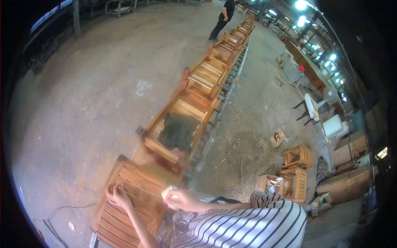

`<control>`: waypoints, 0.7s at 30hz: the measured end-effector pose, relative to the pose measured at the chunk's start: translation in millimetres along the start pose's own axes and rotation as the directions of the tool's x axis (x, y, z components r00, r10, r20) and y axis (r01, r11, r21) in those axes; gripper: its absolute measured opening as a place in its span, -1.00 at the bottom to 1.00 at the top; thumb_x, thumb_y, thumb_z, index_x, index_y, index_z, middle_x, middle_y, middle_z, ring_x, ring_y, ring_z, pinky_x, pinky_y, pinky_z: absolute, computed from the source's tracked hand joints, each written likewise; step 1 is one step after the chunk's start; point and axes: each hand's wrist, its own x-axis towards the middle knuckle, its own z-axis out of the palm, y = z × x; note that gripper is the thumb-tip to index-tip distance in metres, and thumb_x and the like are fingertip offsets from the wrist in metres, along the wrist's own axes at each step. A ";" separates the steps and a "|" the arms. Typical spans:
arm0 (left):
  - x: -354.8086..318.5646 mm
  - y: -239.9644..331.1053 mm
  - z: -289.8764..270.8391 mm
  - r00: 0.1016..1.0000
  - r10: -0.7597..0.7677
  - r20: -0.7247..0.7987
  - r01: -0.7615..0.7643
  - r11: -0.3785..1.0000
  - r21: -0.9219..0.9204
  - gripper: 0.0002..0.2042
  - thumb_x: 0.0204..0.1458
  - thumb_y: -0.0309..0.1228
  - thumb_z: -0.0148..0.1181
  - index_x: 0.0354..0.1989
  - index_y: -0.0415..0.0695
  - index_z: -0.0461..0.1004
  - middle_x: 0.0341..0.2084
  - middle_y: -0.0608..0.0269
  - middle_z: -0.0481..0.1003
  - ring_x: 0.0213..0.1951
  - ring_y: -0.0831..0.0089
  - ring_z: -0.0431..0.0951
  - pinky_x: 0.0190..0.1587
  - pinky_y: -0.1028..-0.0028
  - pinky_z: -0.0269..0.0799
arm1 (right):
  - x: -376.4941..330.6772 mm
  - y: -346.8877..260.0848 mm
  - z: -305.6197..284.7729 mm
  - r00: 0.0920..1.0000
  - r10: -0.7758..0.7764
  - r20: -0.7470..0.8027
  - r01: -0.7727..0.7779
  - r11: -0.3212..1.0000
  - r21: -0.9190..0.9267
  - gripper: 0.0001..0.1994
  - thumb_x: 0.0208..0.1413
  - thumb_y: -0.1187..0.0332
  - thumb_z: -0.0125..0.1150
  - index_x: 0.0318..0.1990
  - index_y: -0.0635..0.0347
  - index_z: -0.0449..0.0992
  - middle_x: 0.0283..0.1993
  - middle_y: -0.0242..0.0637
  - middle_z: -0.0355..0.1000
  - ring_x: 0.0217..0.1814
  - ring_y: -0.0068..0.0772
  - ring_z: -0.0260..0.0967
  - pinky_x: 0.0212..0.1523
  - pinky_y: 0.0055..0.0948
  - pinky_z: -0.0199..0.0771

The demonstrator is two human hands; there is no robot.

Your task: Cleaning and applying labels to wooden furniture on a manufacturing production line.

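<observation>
Striped shirt lies nearest the camera, its sleeve bunched above the right forearm. Directly ahead, at the near end of a line of wooden pieces, is a slatted top, under the person's hands.

Left hand: fingers bent and spread over the slats, apparently in contact. Whether it has hold of anything small cannot be determined. Right hand: fingers closed on a pale pad, held at the right edge of the top; contact between pad and wood cannot be confirmed.

Risks, as judged. Bent fingertips close to the gaps between slats could catch a splinter or be pinched, should the wood be rough or the piece shift. The pad protrudes from the fist; a loose hold or a snag on the edge could pull it free. Uneven pressure at that edge could rock the top if its support is poor; most of that support is hidden.

Beyond stands a frame with a dark cloth lying across its slats. A forward push on the top could bring the two corners together and mark the wood. Left of the top, a cable trails on the floor: a trip hazard.
</observation>
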 end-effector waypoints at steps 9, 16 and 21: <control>55.1 37.3 -81.4 0.831 -0.003 0.556 -0.092 0.985 0.144 0.04 -0.31 0.07 0.48 0.40 0.15 0.01 0.29 0.03 0.18 0.34 -0.04 0.09 0.24 -0.43 -0.19 | -31.7 -30.5 -31.2 0.986 0.063 0.153 -0.090 0.981 0.172 -0.89 0.18 0.48 0.09 -0.16 0.24 0.38 -0.23 -0.31 0.41 -0.30 -0.52 0.45 -0.24 -0.51 0.41; 67.2 -117.4 -62.4 0.555 0.046 0.831 0.298 0.921 -0.250 -0.18 -0.54 -0.07 0.63 -0.02 -0.12 0.40 -0.19 0.08 0.56 -0.08 0.09 0.56 -0.03 -0.02 0.43 | -60.7 -49.0 -9.0 0.944 0.065 0.324 -0.144 0.964 0.225 -0.70 0.06 0.47 0.11 -0.01 0.19 0.36 -0.14 -0.32 0.36 -0.20 -0.54 0.40 -0.12 -0.48 0.43; 91.6 20.1 -45.6 0.860 0.452 0.237 -0.353 0.863 -0.362 -0.60 0.15 -0.31 0.17 0.15 -0.16 0.43 0.02 -0.05 0.51 0.04 0.14 0.52 0.11 0.29 0.40 | -4.2 -17.7 -28.3 0.954 -0.296 -0.039 0.296 0.955 -0.014 -0.57 -0.06 0.52 0.35 0.01 0.17 0.41 -0.10 -0.38 0.41 -0.04 -0.51 0.38 -0.03 -0.43 0.44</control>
